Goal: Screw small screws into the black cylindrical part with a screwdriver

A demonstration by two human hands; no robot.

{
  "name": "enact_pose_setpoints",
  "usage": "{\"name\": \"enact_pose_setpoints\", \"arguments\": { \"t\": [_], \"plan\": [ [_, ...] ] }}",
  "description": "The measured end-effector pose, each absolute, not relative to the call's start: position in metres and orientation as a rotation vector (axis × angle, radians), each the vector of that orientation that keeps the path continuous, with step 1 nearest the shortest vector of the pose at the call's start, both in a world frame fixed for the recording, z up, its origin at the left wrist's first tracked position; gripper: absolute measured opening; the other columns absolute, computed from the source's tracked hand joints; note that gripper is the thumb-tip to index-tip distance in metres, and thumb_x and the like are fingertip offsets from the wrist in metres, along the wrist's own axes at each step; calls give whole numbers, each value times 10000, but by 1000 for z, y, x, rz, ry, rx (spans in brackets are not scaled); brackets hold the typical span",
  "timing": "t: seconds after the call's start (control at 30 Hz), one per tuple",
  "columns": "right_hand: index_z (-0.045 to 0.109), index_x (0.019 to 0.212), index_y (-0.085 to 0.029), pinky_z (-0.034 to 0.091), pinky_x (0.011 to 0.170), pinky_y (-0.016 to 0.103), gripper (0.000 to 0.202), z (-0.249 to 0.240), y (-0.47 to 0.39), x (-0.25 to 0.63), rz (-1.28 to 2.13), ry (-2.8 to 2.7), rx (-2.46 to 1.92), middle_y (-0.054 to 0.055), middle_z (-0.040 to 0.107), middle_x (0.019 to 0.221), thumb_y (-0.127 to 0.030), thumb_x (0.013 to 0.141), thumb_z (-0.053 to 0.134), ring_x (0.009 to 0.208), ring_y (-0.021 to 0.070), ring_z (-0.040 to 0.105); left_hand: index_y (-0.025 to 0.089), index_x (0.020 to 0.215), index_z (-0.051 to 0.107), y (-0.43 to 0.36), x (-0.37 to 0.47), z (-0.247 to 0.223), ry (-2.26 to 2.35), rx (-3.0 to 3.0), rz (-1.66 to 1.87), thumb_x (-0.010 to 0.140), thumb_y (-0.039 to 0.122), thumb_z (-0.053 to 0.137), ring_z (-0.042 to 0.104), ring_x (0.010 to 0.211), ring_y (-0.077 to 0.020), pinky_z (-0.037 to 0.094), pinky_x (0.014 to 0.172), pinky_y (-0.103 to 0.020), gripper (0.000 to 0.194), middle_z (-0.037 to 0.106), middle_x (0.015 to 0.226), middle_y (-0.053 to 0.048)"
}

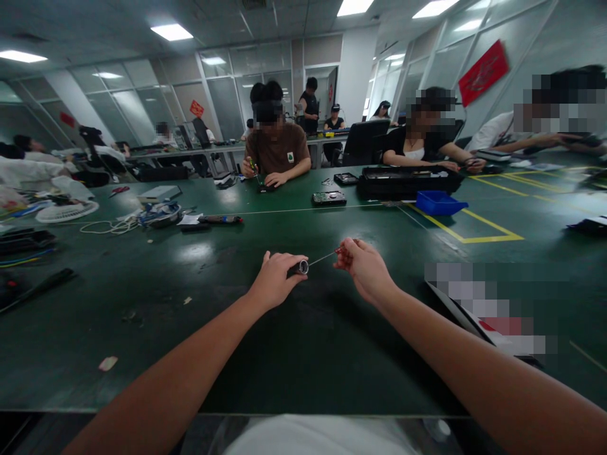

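Observation:
My left hand [277, 278] is wrapped round a dark cylindrical object [298, 268] with a round, metallic-looking open end facing right. My right hand [363, 266], to the right of it, pinches the red handle [338, 251] of a thin tool. The tool's slim metal shaft [322, 259] slants down to the left, and its tip reaches the open end of the cylinder. Whether the tip is inside or only at the rim is too small to tell. Both hands are above the green table [284, 366].
A blue bin [439, 203] and a long black case [410, 182] stand beyond my right hand. An opened device [329, 198] lies ahead. Cables [159, 215] and a dark tool [220, 219] are at left. A person [277, 148] works opposite; a partly pixelated flat item [469, 309] lies right.

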State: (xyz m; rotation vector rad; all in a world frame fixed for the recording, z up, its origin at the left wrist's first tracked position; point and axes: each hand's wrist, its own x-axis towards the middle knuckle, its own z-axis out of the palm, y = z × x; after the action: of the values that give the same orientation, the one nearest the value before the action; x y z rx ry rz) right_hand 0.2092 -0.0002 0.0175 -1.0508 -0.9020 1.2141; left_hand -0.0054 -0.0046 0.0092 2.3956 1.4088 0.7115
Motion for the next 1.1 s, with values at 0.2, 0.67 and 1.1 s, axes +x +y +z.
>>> {"name": "enact_pose_setpoints", "arguments": {
  "t": [0.2, 0.67, 1.1],
  "plan": [
    [605, 846, -211, 532, 651, 316, 232, 13, -3, 204, 1103, -1055, -1025, 13, 618, 783, -440, 838, 641, 701, 153, 586, 295, 1236, 627, -7, -3, 13, 1414, 2395, 711, 889, 286, 683, 566, 1125, -253, 205, 1157, -607, 352, 683, 1160, -21],
    [640, 844, -190, 480, 651, 334, 242, 37, -19, 210, 740, -1525, -1277, 20, 653, 676, -420, 888, 579, 637, 174, 615, 247, 1204, 654, -3, -5, 10, 1412, 2403, 729, 869, 317, 712, 591, 1032, -240, 374, 1007, -461, 347, 703, 1099, -27],
    [648, 873, -219, 375, 554, 307, 320, 30, -17, 211, 651, -1628, -1311, -25, 540, 594, -457, 966, 455, 554, 160, 522, 250, 1215, 656, -4, -7, 12, 1396, 2421, 700, 882, 322, 686, 597, 1026, -242, 396, 993, -445, 342, 704, 1105, -38]
  ]
}}
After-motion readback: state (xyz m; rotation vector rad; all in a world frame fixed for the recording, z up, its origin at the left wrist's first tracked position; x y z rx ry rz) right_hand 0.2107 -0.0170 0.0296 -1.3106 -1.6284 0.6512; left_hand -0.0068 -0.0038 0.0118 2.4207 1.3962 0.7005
